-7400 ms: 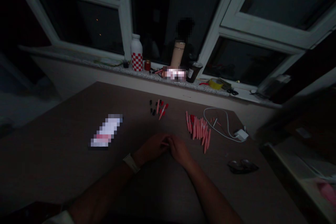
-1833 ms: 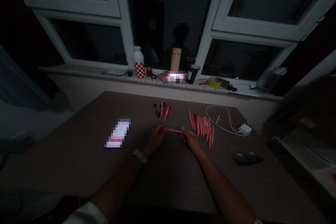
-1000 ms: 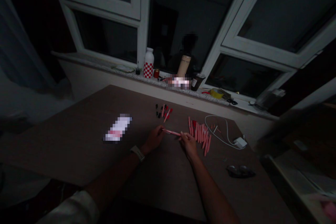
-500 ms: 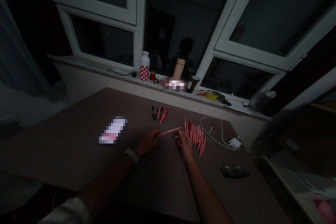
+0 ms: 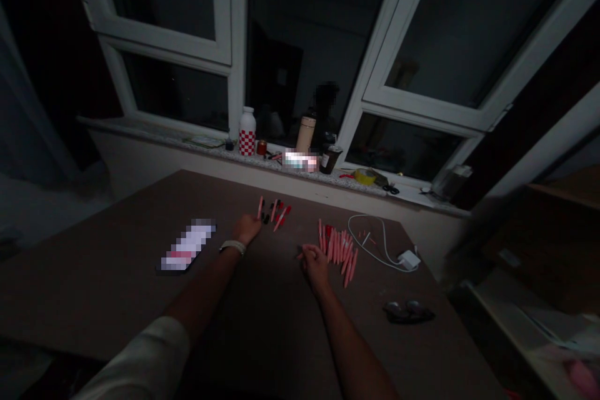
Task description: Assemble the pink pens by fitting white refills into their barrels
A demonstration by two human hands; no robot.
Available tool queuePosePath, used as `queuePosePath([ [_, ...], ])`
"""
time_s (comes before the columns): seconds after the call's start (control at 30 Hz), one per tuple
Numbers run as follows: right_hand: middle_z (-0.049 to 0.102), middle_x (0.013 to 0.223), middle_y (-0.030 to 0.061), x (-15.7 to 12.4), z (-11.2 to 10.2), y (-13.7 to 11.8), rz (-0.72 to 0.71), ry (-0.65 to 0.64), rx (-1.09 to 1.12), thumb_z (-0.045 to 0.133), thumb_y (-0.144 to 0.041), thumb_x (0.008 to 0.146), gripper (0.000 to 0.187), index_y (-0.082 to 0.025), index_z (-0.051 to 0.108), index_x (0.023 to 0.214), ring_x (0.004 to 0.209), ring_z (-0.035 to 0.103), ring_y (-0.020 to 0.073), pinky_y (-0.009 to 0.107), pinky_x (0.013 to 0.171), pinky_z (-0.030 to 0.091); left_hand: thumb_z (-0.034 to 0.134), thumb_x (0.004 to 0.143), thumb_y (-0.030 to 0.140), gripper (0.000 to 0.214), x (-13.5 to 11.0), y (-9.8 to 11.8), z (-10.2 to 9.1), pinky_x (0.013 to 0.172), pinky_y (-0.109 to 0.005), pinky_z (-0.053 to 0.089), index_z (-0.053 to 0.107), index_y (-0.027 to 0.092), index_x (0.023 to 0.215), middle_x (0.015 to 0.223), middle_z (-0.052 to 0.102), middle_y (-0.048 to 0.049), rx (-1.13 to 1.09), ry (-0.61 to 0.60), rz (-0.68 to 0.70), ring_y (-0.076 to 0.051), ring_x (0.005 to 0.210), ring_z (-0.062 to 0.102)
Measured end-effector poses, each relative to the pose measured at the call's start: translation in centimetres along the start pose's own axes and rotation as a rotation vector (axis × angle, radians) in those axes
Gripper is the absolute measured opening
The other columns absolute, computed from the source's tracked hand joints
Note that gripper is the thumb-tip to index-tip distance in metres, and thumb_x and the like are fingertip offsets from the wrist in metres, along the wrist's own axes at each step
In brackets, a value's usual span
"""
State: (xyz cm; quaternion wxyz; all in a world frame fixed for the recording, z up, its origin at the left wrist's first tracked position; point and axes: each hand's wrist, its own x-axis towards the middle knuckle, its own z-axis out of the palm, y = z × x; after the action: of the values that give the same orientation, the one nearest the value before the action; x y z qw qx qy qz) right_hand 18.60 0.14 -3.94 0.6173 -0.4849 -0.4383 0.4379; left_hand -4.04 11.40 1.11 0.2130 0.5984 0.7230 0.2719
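Note:
My left hand [image 5: 247, 229] is closed around the lower end of a pink pen [image 5: 260, 206], which points away from me. It is beside a small group of black and red caps [image 5: 266, 215] with other pink pens [image 5: 281, 219] lying among them. My right hand [image 5: 314, 259] hovers over or rests on the table, fingers curled together; a small pinkish bit shows at the fingertips, too dim to name. Just right of it lies a row of several pink pens [image 5: 335, 246], with a red piece [image 5: 329, 230] among them.
A lit phone [image 5: 187, 247] lies on the brown table [image 5: 117, 250] at left. On the right are a white cable with a charger [image 5: 409, 260] and glasses [image 5: 409, 311]. A checkered bottle [image 5: 247, 132], a beige flask [image 5: 306, 134] and yellow tape [image 5: 364, 176] stand along the windowsill.
My left hand has carried the pink pen away from my right hand, to the far-left group of caps, turning it from crosswise to pointing away. My right hand stays near the pen row.

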Motion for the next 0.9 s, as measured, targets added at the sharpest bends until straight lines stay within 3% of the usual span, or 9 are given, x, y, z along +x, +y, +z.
queuePosePath([
  [0.37,0.064,0.055,-0.0018,-0.3,0.2,-0.8,-0.004,-0.028,-0.026,0.067,-0.056,0.072,0.042,-0.015,0.062,0.083,0.038,0.039,0.007,0.019,0.039,0.026,0.056,0.084,0.045,0.038,0.6,0.8,0.0,0.075,-0.034,0.049,0.076,0.015,0.095,0.106,0.071,-0.0202,0.111,-0.044,-0.038,-0.035,0.102,0.066],
  [0.9,0.063,0.058,-0.0008,-0.4,0.1,-0.5,-0.022,-0.082,-0.143,0.063,-0.056,0.077,0.041,-0.016,0.063,0.085,0.04,0.04,0.0078,0.019,0.04,0.027,0.052,0.086,0.048,0.041,1.5,0.3,0.2,0.073,-0.033,0.049,0.074,0.014,0.086,0.099,0.072,-0.0191,0.119,-0.068,0.004,-0.032,0.095,0.068],
])
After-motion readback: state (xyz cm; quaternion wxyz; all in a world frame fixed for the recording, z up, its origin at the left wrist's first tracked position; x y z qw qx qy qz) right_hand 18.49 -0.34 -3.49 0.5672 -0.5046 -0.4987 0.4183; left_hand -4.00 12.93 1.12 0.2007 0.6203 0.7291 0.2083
